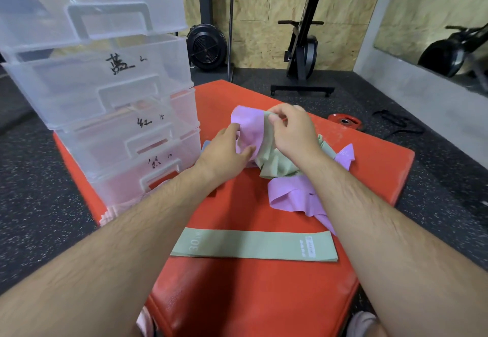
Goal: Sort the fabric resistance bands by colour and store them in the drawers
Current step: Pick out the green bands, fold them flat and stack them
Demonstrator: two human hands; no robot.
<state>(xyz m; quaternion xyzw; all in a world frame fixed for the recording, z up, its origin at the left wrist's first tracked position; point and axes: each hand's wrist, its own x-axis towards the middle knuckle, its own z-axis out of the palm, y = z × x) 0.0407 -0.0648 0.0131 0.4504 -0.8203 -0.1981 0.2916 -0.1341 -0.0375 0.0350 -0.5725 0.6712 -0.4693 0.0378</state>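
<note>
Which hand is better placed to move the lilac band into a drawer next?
Left. The left hand grips the lilac band and is beside the drawer stack; the right hand pinches the tangled green band, farther away.

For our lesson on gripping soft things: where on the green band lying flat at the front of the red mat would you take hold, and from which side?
Pinch a short end of the flat green band, coming from above and endwise. It lies stretched flat on the red mat, clear of the tangled pile; its folded ends probably lift easiest.
</note>
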